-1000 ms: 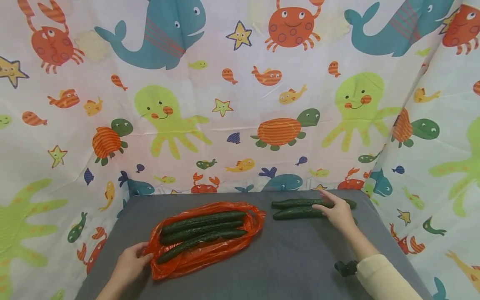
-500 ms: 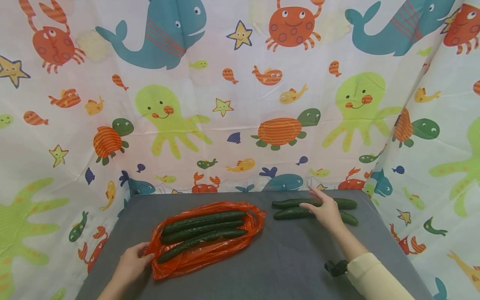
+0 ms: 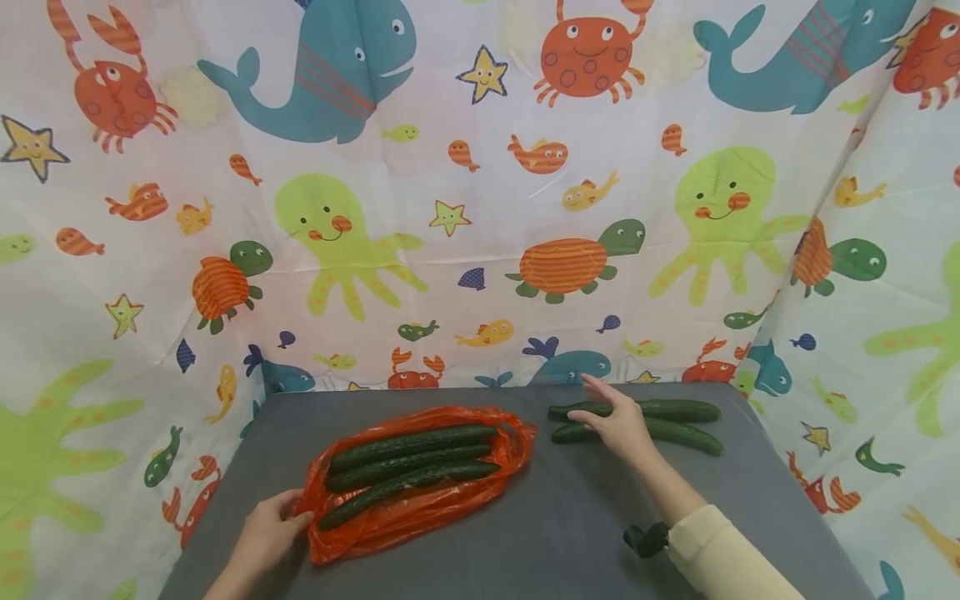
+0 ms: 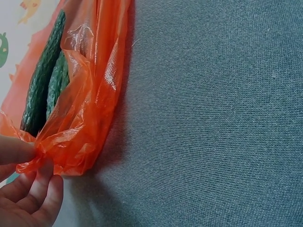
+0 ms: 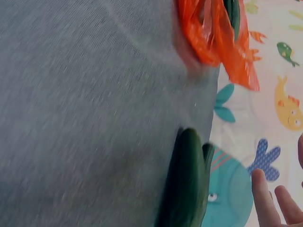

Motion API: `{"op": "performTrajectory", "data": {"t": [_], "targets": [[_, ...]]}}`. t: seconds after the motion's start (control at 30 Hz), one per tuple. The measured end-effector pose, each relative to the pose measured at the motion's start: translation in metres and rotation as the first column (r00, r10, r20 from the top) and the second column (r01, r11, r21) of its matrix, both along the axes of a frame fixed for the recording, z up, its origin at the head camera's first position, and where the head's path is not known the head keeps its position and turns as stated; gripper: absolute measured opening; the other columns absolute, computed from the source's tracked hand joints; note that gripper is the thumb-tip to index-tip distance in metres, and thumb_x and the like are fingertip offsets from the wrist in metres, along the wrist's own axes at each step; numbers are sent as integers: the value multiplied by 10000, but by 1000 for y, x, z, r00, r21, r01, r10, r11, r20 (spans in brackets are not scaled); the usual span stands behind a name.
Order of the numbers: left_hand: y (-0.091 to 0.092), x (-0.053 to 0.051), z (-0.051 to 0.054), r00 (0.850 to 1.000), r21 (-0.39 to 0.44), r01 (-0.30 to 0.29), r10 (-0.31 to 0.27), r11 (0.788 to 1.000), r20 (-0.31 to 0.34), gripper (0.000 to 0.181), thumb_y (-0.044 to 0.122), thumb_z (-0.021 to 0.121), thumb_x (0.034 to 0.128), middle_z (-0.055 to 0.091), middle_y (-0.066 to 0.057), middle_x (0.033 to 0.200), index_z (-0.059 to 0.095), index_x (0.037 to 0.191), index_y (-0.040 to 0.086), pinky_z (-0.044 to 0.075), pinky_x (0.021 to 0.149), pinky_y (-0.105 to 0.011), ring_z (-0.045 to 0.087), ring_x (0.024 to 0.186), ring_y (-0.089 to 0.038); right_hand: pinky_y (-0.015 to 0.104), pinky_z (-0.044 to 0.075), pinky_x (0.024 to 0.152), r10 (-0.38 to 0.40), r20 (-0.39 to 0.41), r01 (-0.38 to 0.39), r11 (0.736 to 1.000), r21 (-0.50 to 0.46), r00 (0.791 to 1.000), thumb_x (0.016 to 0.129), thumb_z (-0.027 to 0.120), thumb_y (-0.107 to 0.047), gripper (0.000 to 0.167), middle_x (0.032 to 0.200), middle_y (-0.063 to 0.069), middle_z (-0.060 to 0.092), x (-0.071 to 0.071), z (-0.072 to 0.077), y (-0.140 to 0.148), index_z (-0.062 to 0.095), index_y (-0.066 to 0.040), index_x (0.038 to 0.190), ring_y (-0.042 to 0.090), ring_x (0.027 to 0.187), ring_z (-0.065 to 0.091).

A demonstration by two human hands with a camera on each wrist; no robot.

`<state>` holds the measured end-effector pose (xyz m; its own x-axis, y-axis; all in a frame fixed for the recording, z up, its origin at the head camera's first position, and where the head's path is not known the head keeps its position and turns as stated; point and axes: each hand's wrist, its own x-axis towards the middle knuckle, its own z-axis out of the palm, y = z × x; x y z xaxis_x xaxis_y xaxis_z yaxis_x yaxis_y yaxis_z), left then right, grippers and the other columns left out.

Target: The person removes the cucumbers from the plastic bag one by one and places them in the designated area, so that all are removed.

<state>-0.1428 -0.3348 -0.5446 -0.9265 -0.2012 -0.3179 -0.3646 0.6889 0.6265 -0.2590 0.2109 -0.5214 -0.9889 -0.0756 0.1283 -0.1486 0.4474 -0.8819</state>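
Three cucumbers [image 3: 408, 467] lie in the red bag [image 3: 420, 518] on the table [image 3: 525, 533], its left end pinched by the left hand [image 3: 264, 529], probably best gripped lightly to avoid tearing, while the right hand [image 3: 624, 425], fingers apart, hovers over two loose cucumbers [image 3: 678, 431].

On my head feed, a white curtain [image 3: 480, 187] printed with sea animals fills the upper frame, one red crab [image 3: 587, 60] right of top centre; lower down I see a grey bench [image 3: 525, 546].
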Motion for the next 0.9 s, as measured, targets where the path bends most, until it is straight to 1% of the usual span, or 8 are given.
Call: {"op": "performTrajectory", "data": {"t": [0.13, 0.23, 0.33, 0.4, 0.5, 0.63, 0.8, 0.9], "targets": [[3, -2, -2, 1000, 19, -4, 3, 1000, 8, 514, 223, 691, 961, 602, -323, 1303, 562, 1369, -63, 588, 697, -402, 625, 1106, -440, 392, 620, 755, 12, 9, -11, 999, -38, 1000, 835, 829, -241, 751, 1446, 168, 568, -2, 1, -13, 493, -219, 1506, 393, 1197, 631], [4, -3, -2, 1000, 21, 0, 0, 1000, 11, 533, 248, 694, 961, 585, -325, 1332, 560, 1372, -63, 592, 724, -425, 595, 1153, -477, 369, 621, 744, 21, 11, -21, 998, -64, 1000, 829, 837, -216, 746, 1435, 166, 579, -4, 1, -25, 506, -201, 1497, 389, 1214, 621], [5, -3, -1, 999, 31, -2, 0, 1000, 34, 580, 294, 701, 957, 553, -334, 1372, 546, 1387, -63, 593, 753, -444, 554, 1208, -510, 339, 620, 726, 24, 13, -23, 996, -82, 1000, 816, 847, -204, 723, 1409, 152, 604, -5, 0, -38, 540, -208, 1471, 380, 1229, 611], [5, -3, 0, 999, 40, -3, 1, 999, 48, 607, 318, 704, 955, 536, -340, 1389, 537, 1394, -66, 592, 767, -454, 532, 1232, -523, 340, 620, 729, 38, 13, -37, 995, -87, 999, 821, 844, -201, 708, 1408, 161, 603, -4, -1, -45, 549, -206, 1465, 395, 1244, 597], [5, -3, 0, 998, 49, -9, 7, 999, 55, 612, 320, 704, 955, 531, -346, 1390, 532, 1395, -69, 593, 759, -451, 531, 1230, -527, 335, 616, 735, 50, 24, -48, 996, -78, 998, 825, 840, -217, 673, 1413, 111, 611, -3, -2, -58, 574, -245, 1443, 364, 1280, 580], [4, -3, -2, 999, 44, -15, 14, 999, 41, 573, 293, 704, 956, 556, -337, 1366, 551, 1381, -61, 594, 733, -434, 559, 1201, -508, 326, 606, 739, 63, 21, -62, 996, -67, 998, 832, 835, -219, 635, 1417, 59, 615, -2, -2, -74, 598, -267, 1420, 312, 1300, 573], [3, -2, -2, 999, 57, -16, 14, 998, 41, 599, 313, 708, 952, 546, -336, 1379, 544, 1387, -63, 596, 742, -430, 563, 1204, -501, 363, 610, 808, 89, -9, -89, 994, -69, 996, 835, 836, -187, 598, 1388, 62, 637, 1, -3, -92, 628, -276, 1389, 303, 1276, 591], [1, -2, 0, 999, 58, -10, 8, 998, 32, 597, 313, 713, 946, 563, -333, 1360, 551, 1380, -65, 595, 737, -425, 590, 1173, -480, 352, 613, 787, 114, -15, -115, 988, -103, 993, 837, 833, -187, 590, 1363, 82, 649, 3, -4, -102, 631, -275, 1385, 332, 1228, 622]]}}
